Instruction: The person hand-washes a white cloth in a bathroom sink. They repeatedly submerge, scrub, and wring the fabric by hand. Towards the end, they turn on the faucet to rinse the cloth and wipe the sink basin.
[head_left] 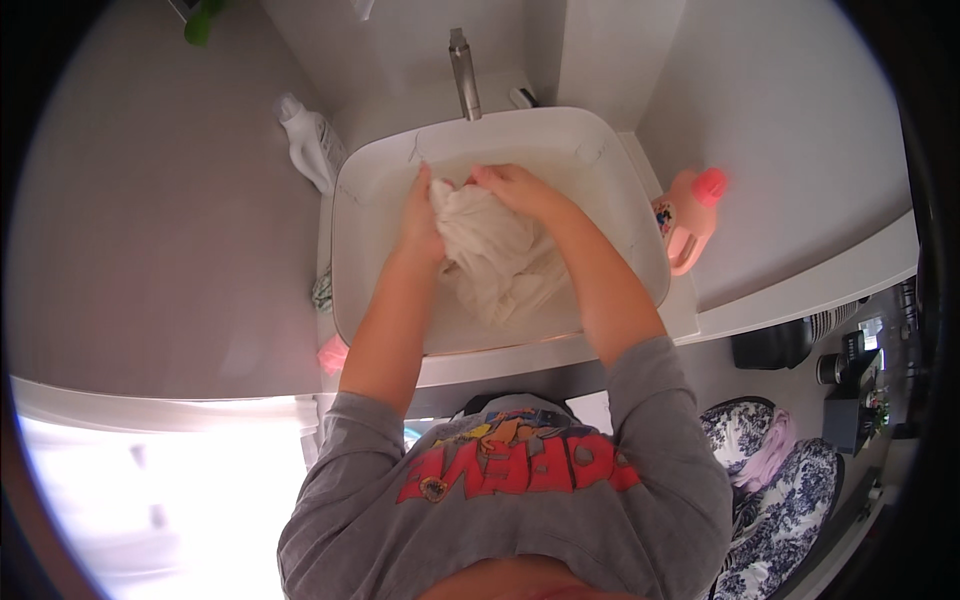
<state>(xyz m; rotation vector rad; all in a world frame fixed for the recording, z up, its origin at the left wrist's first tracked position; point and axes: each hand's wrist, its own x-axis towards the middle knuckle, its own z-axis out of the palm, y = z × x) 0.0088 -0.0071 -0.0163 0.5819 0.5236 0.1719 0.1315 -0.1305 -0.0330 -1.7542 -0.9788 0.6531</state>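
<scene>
A wet, crumpled white cloth (495, 255), perhaps a garment, lies bunched in a white basin (375, 165) that holds cloudy water. My left hand (425, 218) grips the cloth's left edge, thumb pointing to the far side. At its far end, my right hand (510, 188) has its fingers curled over a fold. Both hands are close together near the middle of the basin, and the cloth spreads from them toward me. Parts of the fingers are hidden in the folds.
A metal faucet (464, 80) rises behind the basin. On the left stands a white bottle (312, 145); on the right, a pink jug with a red cap (690, 220). A small patterned cloth (322, 290) and a pink item (332, 354) lie by the basin's left side.
</scene>
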